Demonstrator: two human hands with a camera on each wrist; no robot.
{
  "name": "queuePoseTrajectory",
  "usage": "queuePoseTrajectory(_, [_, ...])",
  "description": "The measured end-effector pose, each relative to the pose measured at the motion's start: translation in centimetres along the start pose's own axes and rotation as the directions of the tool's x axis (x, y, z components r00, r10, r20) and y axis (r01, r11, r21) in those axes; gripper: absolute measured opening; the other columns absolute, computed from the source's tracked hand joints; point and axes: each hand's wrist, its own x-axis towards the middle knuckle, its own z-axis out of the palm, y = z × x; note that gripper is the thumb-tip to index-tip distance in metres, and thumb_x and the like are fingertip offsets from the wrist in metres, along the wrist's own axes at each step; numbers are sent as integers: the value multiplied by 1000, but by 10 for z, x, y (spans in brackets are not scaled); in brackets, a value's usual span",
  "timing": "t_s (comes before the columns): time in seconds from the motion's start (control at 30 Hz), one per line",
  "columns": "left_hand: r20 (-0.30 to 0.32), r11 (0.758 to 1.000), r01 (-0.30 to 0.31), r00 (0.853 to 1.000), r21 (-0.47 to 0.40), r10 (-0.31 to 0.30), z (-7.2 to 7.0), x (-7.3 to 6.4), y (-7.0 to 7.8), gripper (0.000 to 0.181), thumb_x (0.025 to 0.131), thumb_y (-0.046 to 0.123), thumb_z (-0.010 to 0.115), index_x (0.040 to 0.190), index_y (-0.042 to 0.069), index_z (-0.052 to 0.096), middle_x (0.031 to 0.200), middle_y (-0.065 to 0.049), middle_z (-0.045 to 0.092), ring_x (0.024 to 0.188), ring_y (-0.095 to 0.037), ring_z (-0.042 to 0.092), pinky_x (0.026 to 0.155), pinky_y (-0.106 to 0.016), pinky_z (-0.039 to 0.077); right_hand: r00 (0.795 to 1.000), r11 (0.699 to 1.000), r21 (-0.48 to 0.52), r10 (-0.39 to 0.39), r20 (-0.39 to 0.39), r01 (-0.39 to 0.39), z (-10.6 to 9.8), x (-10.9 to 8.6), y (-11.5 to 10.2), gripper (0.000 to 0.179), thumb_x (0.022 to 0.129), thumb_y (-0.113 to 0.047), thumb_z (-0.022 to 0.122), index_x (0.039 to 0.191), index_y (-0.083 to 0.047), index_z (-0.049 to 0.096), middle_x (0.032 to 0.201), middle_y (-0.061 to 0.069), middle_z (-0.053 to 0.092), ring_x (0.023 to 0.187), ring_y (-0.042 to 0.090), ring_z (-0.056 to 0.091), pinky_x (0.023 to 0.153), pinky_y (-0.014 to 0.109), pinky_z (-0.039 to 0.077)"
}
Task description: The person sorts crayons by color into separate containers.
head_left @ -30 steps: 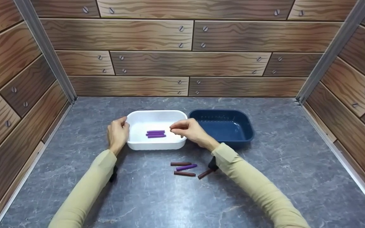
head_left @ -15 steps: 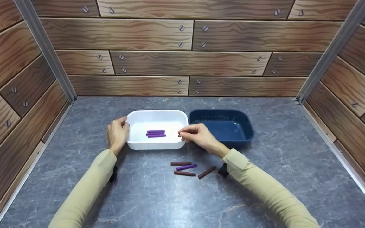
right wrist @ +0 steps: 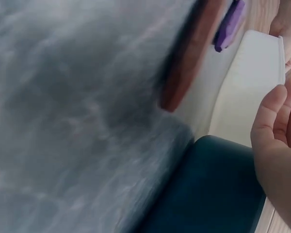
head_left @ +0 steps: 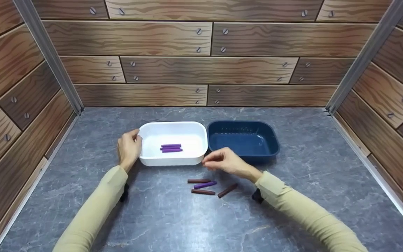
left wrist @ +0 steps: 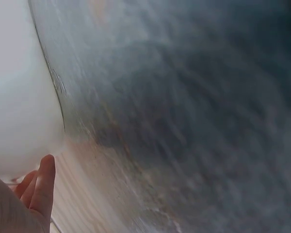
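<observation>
In the head view, my left hand (head_left: pixel 128 148) holds the left end of a white plastic tray (head_left: pixel 173 161), fingertips at its rim. Three purple crayons (head_left: pixel 171 151) lie side by side in the tray. My right hand (head_left: pixel 230 163) hovers by the tray's front right corner, fingers loosely bent. The right wrist view shows nothing between its thumb (right wrist: pixel 271 109) and fingers. On the table in front of the trays lie a purple crayon (head_left: pixel 205 184) and three brown crayons (head_left: pixel 203 191). The left wrist view shows my fingers (left wrist: pixel 44 182) against the white tray's side.
A dark blue tray (head_left: pixel 274 153) with nothing in it stands right against the white one. Grey marbled tabletop (head_left: pixel 152 217) surrounds them. Wood-patterned walls (head_left: pixel 173 70) close off the back and both sides.
My right hand has drawn back from over the white tray, moving right and toward me past its front corner. My left hand stays on the tray, and the crayons lie where they were.
</observation>
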Motion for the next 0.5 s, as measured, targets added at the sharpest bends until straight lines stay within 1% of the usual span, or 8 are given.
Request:
queuePoseTrajectory(0.07, [0, 1000, 4, 1000, 2, -4, 0, -1, -1, 39, 95, 15, 50, 131, 8, 64, 121, -13, 70, 112, -28, 66, 92, -46, 50, 1000, 999, -36, 11, 29, -10, 1, -3, 3, 26, 90, -12, 71, 109, 5, 71, 99, 20, 72, 77, 7, 64, 74, 28, 56])
queuePoseTrajectory(0.13, [5, 1000, 10, 1000, 3, -10, 1, -1, -1, 39, 95, 15, 50, 131, 8, 63, 121, -13, 69, 113, -28, 65, 92, -46, 50, 998, 997, -71, 22, 57, -18, 1, -6, 5, 25, 90, -13, 71, 109, 5, 72, 99, 19, 72, 78, 7, 64, 74, 29, 56])
queuePoseTrajectory(0.2, [11, 1000, 13, 1000, 5, -13, 1, -1, 0, 40, 95, 15, 49, 132, 9, 63, 122, -13, 69, 114, -28, 65, 93, -46, 50, 997, 995, -98, 33, 77, -25, 0, -8, 6, 25, 89, -13, 71, 108, 3, 72, 98, 17, 73, 77, 7, 64, 72, 27, 56])
queuePoseTrajectory(0.3, [11, 1000, 8, 1000, 1, -8, 1, 1, 1, 40, 95, 16, 50, 132, 8, 63, 122, -13, 69, 114, -28, 65, 94, -46, 50, 995, 988, -151, 46, 90, -32, -2, -11, 8, 22, 89, -15, 73, 105, 0, 74, 96, 12, 74, 75, 6, 62, 68, 22, 52])
queuePoseTrajectory(0.37, [7, 1000, 7, 1000, -2, -7, 0, 1, 1, 39, 95, 16, 50, 131, 8, 63, 122, -13, 69, 114, -28, 65, 94, -46, 49, 994, 983, -180, 52, 99, -33, -5, -12, 10, 20, 88, -14, 73, 103, -1, 75, 95, 10, 75, 75, 5, 62, 68, 19, 51])
queuePoseTrajectory(0.5, [6, 1000, 16, 1000, -6, -16, 0, 1, 1, 39, 95, 15, 51, 131, 8, 64, 121, -13, 69, 113, -28, 65, 93, -46, 50, 991, 976, -214, 63, 119, -37, -8, -14, 14, 16, 86, -12, 74, 99, -3, 76, 91, 8, 75, 75, 5, 63, 69, 18, 51])
